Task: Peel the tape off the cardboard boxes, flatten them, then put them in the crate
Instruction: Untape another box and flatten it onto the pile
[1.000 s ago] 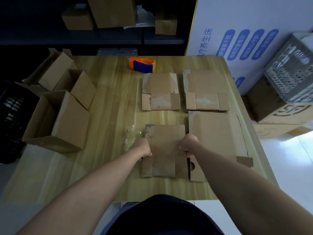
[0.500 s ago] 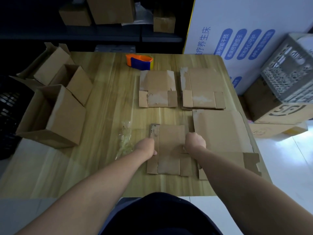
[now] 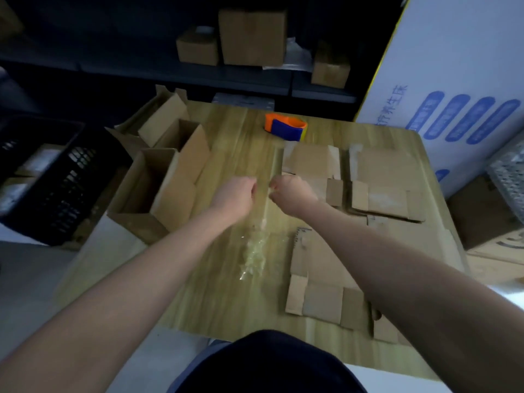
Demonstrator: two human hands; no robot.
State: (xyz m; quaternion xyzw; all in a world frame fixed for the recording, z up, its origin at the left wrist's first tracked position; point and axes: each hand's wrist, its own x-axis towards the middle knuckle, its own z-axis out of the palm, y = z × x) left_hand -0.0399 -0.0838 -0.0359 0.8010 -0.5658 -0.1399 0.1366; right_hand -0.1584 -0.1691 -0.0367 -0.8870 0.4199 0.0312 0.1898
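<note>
So, both hands are up over the middle of the table (image 3: 226,302), close together but not touching. The left hand (image 3: 235,192) and right hand (image 3: 293,191) both have fingers (image 3: 274,191) curled in. There is a pale fleck at the right fingertips, maybe tape, but it is too blurred to tell whether anything is pinched.

Key relation: the nearest open box (image 3: 167,191) stands just left of the left hand, at the table's left edge. Its mouth faces up and its long side runs roughly near-to-far. The left hand is clearly nearer, and the right would have to cross over. Judgement: next comes a leftward reach for that box, to strip it and fold it flat.

Counts:
- Open boxes: two sure, the near one and a second open box (image 3: 181,134) behind it. The loose flaps further back may be a third; cannot tell.
- Flattened boxes: four, all right of the hands: far-left (image 3: 309,163), far-right (image 3: 382,177), near-left (image 3: 317,282), and near-right (image 3: 419,239), partly under the right forearm.
- Tape wad (image 3: 255,255): one, on the table below the hands.
- Tape dispenser (image 3: 285,129): one, at the far edge.
- Crates: a black crate (image 3: 65,177) off the table's left and a grey crate (image 3: 507,177) off its right.

No flattened box is in a crate yet as far as can be seen.
</note>
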